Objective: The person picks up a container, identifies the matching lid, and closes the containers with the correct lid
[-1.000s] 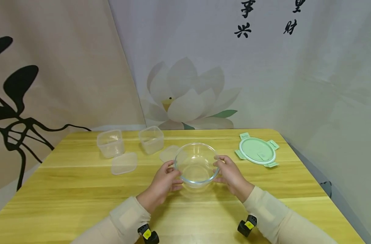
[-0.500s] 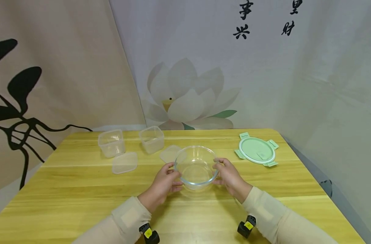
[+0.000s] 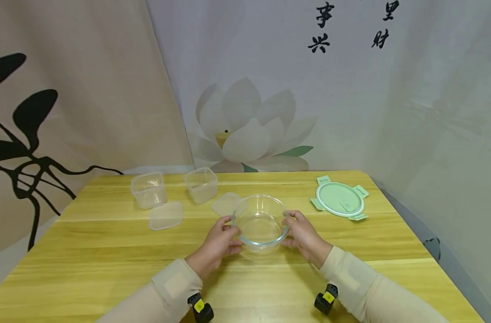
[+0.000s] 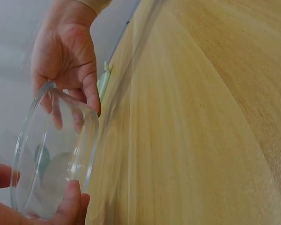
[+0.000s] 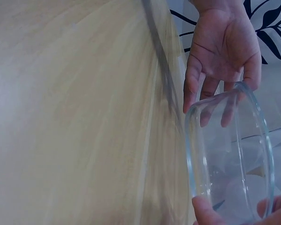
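In the head view a round clear glass bowl (image 3: 260, 224) stands open side up at the middle of the table. My left hand (image 3: 218, 244) grips its left side, thumb at the rim and fingers lower along the wall. My right hand (image 3: 305, 234) holds the opposite side the same way. The left wrist view shows the glass bowl (image 4: 56, 150) from the side, with the right hand (image 4: 68, 65) across from the left fingers. From the right wrist, the left hand (image 5: 222, 51) appears beyond the bowl, its fingers visible through the glass.
A round green lid (image 3: 340, 199) with side flaps lies at the right. Two clear plastic tubs (image 3: 148, 190) stand at the back left. One translucent lid (image 3: 166, 215) lies before them; another lid (image 3: 225, 204) is partly behind the bowl. A printed curtain (image 3: 253, 89) hangs behind the table (image 3: 108, 269).
The bowl and both hands have come slightly lower in the head view, toward the body. Both hands keep their hold. The lids and tubs stay put apart from a slight camera shift.
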Tool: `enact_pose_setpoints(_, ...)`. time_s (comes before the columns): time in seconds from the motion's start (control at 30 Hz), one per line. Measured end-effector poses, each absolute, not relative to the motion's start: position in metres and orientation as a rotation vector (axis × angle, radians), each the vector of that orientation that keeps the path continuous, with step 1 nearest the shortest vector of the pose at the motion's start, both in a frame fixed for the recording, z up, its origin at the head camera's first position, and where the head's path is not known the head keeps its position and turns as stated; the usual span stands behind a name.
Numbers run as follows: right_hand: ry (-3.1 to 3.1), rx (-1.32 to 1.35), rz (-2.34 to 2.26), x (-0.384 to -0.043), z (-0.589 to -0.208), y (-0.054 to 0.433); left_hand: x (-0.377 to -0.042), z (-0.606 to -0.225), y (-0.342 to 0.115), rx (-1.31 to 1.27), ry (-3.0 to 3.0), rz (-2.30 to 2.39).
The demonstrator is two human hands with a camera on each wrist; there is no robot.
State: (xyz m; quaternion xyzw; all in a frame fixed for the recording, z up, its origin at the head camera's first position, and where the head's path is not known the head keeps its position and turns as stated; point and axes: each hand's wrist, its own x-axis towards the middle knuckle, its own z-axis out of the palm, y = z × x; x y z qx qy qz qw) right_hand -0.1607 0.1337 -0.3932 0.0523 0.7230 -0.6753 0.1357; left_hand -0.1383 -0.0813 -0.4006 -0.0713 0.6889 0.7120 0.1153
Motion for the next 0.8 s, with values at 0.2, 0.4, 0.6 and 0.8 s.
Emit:
enact_pose_setpoints(0.2, 2.094, 0.174, -1.941, -0.1637, -0.3976, 0.1343, -0.1412, -0.4036, -0.0817, -0.2, 2.025, 2.067)
enact_pose_setpoints(0.4, 2.1, 0.166, -1.939, -0.1633, -0.3982, 0.1342, -0.1425, -0.4053, -0.0814, -0.198, 2.027, 2.061)
enact_pose_setpoints(0.6, 2.096, 0.181, -1.945, -0.1648, -0.3989, 0.134, -0.1439, -0.4057, -0.0803, -0.201, 2.035, 2.058)
enact_pose_setpoints(0.8, 2.101, 0.201, -1.937, -0.1679, -0.4013, 0.1352, -0.1464, -0.4069, -0.0791, -0.195, 2.043, 2.061)
